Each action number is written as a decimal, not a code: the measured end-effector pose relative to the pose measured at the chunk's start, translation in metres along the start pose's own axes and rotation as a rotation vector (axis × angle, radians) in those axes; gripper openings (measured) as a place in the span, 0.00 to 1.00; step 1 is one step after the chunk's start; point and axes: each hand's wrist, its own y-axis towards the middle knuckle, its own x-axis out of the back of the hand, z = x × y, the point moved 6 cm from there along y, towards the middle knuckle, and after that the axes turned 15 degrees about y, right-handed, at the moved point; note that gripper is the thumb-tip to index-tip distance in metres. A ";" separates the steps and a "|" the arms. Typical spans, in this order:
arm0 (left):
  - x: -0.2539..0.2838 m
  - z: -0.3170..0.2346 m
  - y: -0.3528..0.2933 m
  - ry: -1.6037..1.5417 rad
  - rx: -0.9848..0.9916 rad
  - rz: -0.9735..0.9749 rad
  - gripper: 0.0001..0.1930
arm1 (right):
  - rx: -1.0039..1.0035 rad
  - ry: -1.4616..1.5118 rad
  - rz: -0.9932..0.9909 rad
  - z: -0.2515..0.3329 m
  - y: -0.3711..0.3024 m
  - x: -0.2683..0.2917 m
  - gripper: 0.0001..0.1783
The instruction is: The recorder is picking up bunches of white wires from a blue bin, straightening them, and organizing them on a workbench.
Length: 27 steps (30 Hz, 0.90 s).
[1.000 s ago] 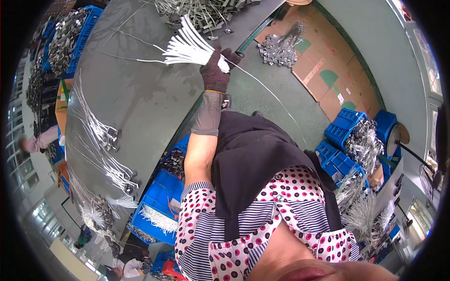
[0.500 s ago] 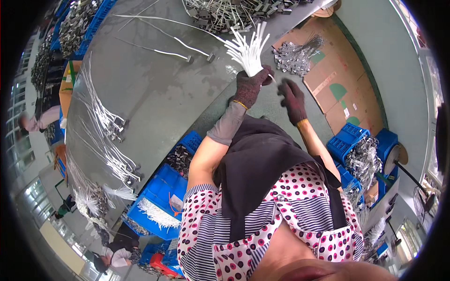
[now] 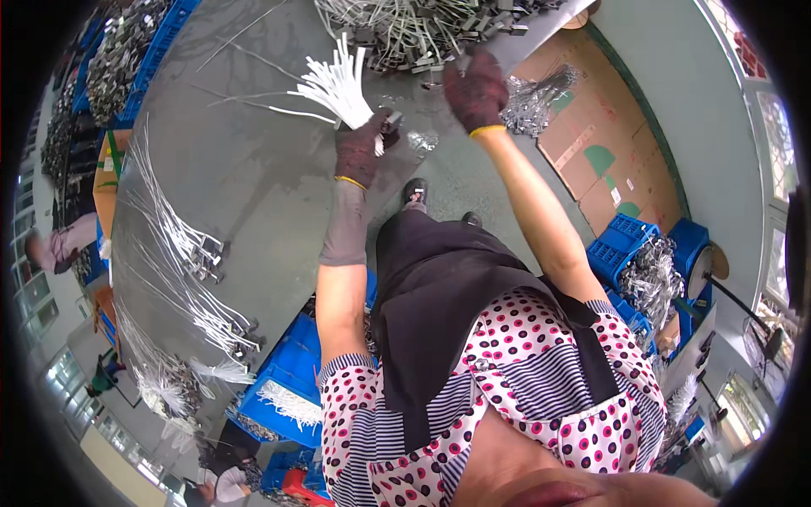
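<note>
Left hand [image 3: 359, 152] has a closed grip on the fanned white ties [image 3: 338, 84]; a slackening could spill them over the counter [image 3: 253, 186], while the right hand [image 3: 476, 89] reaches, fingers curled but empty, into the tangled metal parts [image 3: 405, 29]

Flattened brown cardboard sheets [image 3: 604, 144] on floor at 2 o'clock, beside table edge; one sheet bears green half-round print, small white label patch just below it. Flat orange-brown carton [image 3: 106, 182] at 9 o'clock, left of table. No screens or signs visible.
</note>
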 end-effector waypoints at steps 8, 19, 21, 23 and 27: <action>0.061 0.029 -0.006 0.489 0.525 -0.335 0.15 | -0.190 0.548 0.295 -0.056 -0.002 0.006 0.15; -0.130 0.002 -0.039 -0.415 0.407 0.119 0.12 | -0.622 0.782 0.505 -0.112 -0.177 0.155 0.14; -0.169 0.016 -0.039 -0.508 0.415 0.228 0.14 | -0.753 0.829 0.655 -0.164 -0.233 0.169 0.14; -0.195 0.011 -0.043 -0.637 0.419 0.284 0.15 | -0.838 0.728 0.765 -0.207 -0.283 0.190 0.14; -0.198 -0.004 -0.051 -0.734 0.423 0.274 0.12 | -0.954 0.549 0.609 -0.281 -0.366 0.233 0.16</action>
